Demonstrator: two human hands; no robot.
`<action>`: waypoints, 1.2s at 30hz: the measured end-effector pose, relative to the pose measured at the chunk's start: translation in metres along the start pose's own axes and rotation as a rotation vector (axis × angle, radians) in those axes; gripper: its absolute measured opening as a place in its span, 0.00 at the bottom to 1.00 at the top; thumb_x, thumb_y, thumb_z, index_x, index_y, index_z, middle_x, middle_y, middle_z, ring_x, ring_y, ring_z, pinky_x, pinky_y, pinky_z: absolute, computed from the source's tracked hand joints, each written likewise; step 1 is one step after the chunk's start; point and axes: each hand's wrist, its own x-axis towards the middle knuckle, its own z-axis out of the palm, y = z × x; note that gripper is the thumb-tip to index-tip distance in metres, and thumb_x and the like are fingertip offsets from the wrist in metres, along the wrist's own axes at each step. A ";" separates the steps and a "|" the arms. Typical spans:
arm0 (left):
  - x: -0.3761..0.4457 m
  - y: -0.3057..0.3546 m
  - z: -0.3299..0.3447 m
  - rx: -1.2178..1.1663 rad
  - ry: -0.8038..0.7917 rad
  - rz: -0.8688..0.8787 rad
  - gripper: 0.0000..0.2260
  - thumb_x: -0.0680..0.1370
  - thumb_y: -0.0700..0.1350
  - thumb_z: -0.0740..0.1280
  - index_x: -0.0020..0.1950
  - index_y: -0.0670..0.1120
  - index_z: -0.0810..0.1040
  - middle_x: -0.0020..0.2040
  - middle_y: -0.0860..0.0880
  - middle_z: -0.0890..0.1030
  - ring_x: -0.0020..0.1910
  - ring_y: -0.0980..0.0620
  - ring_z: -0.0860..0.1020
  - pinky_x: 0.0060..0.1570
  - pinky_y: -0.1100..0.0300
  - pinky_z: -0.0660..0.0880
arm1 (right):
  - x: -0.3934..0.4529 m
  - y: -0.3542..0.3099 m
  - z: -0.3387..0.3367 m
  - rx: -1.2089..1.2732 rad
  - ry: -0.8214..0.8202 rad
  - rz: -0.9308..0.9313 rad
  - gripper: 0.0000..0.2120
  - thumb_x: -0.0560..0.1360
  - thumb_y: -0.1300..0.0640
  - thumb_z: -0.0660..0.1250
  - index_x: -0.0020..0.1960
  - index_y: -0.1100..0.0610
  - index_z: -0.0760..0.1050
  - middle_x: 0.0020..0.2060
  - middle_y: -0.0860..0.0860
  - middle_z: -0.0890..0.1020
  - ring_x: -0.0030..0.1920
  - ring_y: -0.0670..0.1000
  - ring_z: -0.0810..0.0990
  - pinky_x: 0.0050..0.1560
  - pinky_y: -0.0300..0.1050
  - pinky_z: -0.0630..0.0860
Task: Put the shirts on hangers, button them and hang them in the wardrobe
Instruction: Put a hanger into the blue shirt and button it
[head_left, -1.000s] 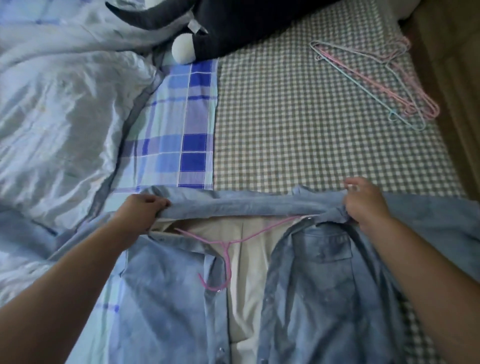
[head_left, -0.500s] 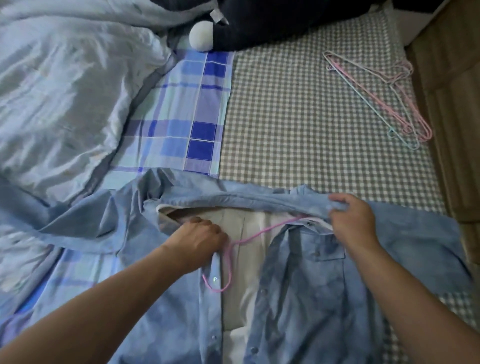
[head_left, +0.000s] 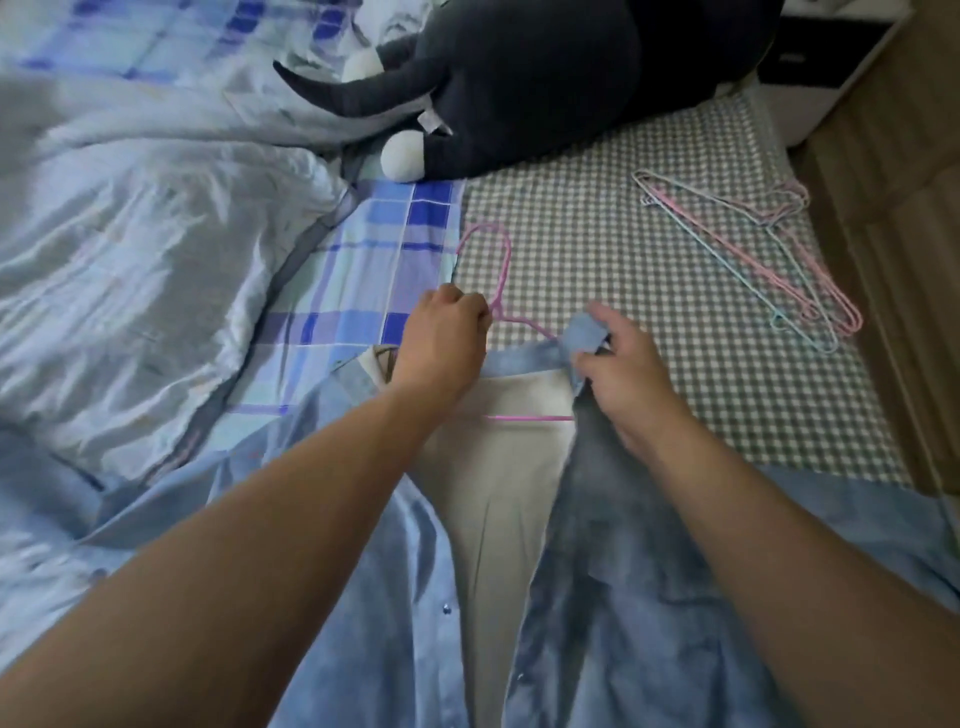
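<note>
The left hand's (head_left: 445, 332) fingers are curled round the neck of a pink hanger (head_left: 500, 291), just under its hook, which points to 12 o'clock over the checked sheet (head_left: 597, 249). The right hand's (head_left: 623, 374) fingers pinch a bunched fold of the collar of a blue shirt (head_left: 613, 587), at 3 o'clock from the left hand and near it. Between the two hands one sloping arm of the hanger runs under the collar; its straight bottom bar shows lower down, across the pale inside of the shirt.

The one shirt lies open, front up, on the bed, filling the 6 o'clock half of the view, both forearms above it. Two snap buttons show on its plackets, undone.

At 2 o'clock from the hands, well apart, a loose pile of spare hangers (head_left: 753, 260) lies on the sheet: pink and light blue ones overlapping, at least three, the exact count unclear. At 12 o'clock a dark plush toy (head_left: 545, 78) with white paws rests on the bed. A plaid cloth (head_left: 363, 291) lies at 10 o'clock, and a crumpled pale duvet (head_left: 145, 249) at 9 o'clock.
</note>
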 end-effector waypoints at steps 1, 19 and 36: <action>-0.008 -0.002 0.009 0.152 -0.020 0.017 0.14 0.80 0.45 0.66 0.66 0.45 0.77 0.66 0.39 0.74 0.68 0.35 0.70 0.66 0.45 0.66 | 0.001 0.010 0.004 -0.027 -0.114 0.043 0.35 0.77 0.60 0.69 0.80 0.48 0.59 0.75 0.48 0.69 0.73 0.50 0.71 0.73 0.52 0.70; -0.108 -0.015 0.055 -0.249 -0.069 -0.459 0.09 0.81 0.41 0.61 0.59 0.45 0.78 0.56 0.44 0.81 0.55 0.40 0.79 0.51 0.53 0.71 | -0.027 0.082 0.079 -0.319 0.087 0.210 0.25 0.69 0.41 0.72 0.60 0.53 0.73 0.57 0.54 0.80 0.58 0.57 0.79 0.61 0.56 0.76; -0.298 -0.109 0.032 0.054 -0.260 -0.627 0.32 0.74 0.57 0.71 0.77 0.53 0.67 0.73 0.40 0.67 0.70 0.34 0.67 0.69 0.41 0.66 | -0.098 0.154 0.076 -0.865 0.080 -0.157 0.33 0.67 0.41 0.70 0.65 0.60 0.76 0.57 0.59 0.77 0.56 0.64 0.75 0.57 0.57 0.75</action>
